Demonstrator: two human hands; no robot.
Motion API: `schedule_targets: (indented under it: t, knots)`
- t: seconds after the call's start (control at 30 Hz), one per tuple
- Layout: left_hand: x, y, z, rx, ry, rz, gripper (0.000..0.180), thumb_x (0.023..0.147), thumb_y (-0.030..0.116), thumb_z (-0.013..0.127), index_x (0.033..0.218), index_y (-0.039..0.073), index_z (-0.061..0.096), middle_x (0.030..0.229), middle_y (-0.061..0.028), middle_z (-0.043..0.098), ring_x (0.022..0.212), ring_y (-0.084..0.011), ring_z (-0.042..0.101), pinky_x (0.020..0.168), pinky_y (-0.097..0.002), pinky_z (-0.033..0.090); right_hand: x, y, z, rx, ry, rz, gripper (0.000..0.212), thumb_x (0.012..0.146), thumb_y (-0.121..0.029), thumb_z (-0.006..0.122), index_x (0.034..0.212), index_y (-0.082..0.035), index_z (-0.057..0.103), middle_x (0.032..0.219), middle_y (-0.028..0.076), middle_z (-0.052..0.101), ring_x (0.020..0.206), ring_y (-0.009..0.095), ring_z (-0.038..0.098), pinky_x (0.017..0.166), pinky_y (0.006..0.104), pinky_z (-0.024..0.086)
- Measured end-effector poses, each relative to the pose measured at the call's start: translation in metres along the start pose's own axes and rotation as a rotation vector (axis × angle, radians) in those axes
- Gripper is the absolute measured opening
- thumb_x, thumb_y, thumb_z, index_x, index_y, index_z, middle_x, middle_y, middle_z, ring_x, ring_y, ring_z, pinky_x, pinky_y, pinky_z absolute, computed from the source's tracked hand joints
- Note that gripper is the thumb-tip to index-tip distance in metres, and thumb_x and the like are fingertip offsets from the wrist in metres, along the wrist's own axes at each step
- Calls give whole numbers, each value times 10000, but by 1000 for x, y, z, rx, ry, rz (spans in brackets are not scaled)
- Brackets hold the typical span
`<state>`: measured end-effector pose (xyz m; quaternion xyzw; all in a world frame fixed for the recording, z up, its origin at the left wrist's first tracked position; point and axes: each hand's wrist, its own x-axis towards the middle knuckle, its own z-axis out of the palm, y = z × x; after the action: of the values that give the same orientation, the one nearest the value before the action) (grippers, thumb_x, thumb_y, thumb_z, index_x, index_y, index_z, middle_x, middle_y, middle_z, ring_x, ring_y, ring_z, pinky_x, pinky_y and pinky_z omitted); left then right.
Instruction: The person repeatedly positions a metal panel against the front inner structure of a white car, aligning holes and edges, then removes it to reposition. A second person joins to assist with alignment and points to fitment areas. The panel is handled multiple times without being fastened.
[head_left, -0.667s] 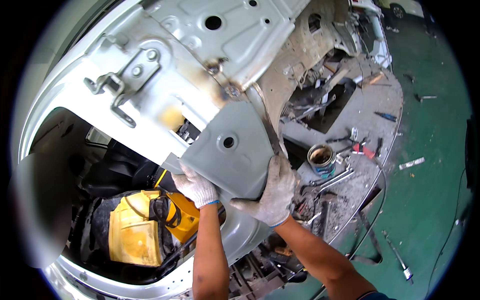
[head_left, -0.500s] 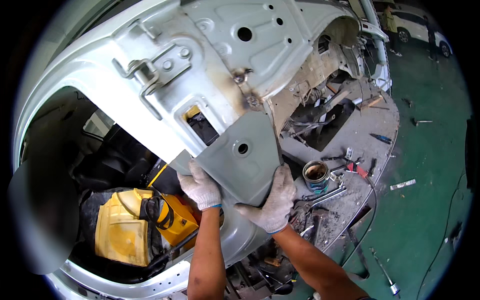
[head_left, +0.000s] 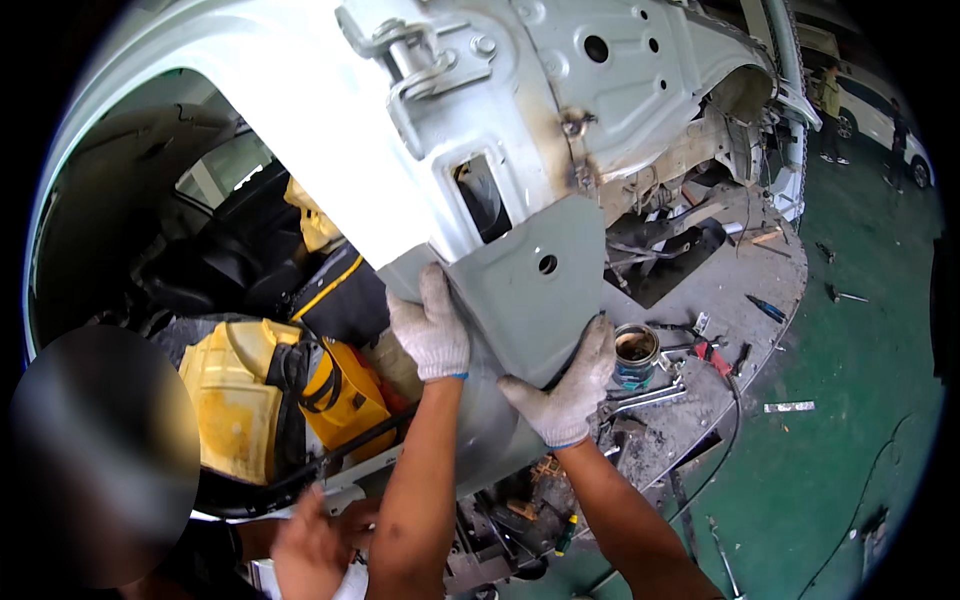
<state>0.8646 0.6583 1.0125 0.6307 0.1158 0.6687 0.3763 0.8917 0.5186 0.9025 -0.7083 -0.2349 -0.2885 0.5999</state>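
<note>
A grey sheet-metal panel with one round hole lies against the white car body's pillar, just below a rectangular opening. My left hand, in a white knit glove, is closed on the panel's left edge. Gloved the same way, my right hand grips its lower right edge, thumb stretched along the bottom side. The fingers behind the metal are partly hidden. Above the panel, a door hinge is bolted to the pillar, and scorched weld spots mark the seam.
Another person's bare hand reaches in at the lower left. Yellow padding and a yellow bag lie inside the door opening. On the grey platform at right are an open can, wrenches and a cable.
My view has shifted, so the car body sits further right and higher. Another person's hands and arm have come in at the lower left. Both my hands still hold the panel.
</note>
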Motion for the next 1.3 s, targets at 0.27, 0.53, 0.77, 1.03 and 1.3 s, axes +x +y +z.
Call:
schedule_targets:
  t: [0.27, 0.53, 0.77, 1.03, 1.3]
  knots:
    - [0, 3, 0, 90, 44, 35, 549, 1002, 411, 737, 1235, -73, 624, 1102, -223, 762, 977, -326, 740, 911, -420, 561, -5, 5, 4, 45, 47, -25, 1405, 486, -316, 945, 1613, 102, 217, 1595, 402, 300, 1464, 559, 324, 1244, 607, 263]
    - [-5, -2, -16, 75, -40, -6, 500, 1027, 378, 677, 1270, -51, 599, 1038, -225, 749, 957, -364, 741, 830, -438, 577, -12, 10, 10, 130, 62, -45, 1347, 531, -233, 886, 1639, 88, 190, 1616, 327, 299, 1501, 460, 303, 1274, 553, 212]
    - [-5, 12, -28, -97, -199, -224, 625, 984, 423, 735, 1357, -51, 575, 1106, -210, 760, 1032, -336, 743, 923, -429, 566, -11, 9, 10, 154, 44, -79, 1273, 611, -229, 842, 1650, 86, 177, 1617, 297, 305, 1514, 429, 300, 1282, 532, 199]
    - [-12, 10, -25, -49, -193, -331, 816, 902, 586, 791, 1392, -29, 573, 1137, -212, 763, 1056, -354, 753, 951, -425, 584, -13, 13, 9, 234, 14, -57, 1367, 697, -500, 898, 1645, 115, 130, 1624, 311, 292, 1513, 419, 307, 1270, 517, 239]
    - [-12, -9, -22, 226, -107, -123, 950, 885, 798, 660, 1316, -47, 625, 1120, -222, 765, 978, -386, 760, 885, -480, 605, -1, 15, -43, 180, -235, -3, 1286, 715, -489, 952, 1614, 111, 255, 1560, 370, 406, 1464, 489, 397, 1257, 501, 305]
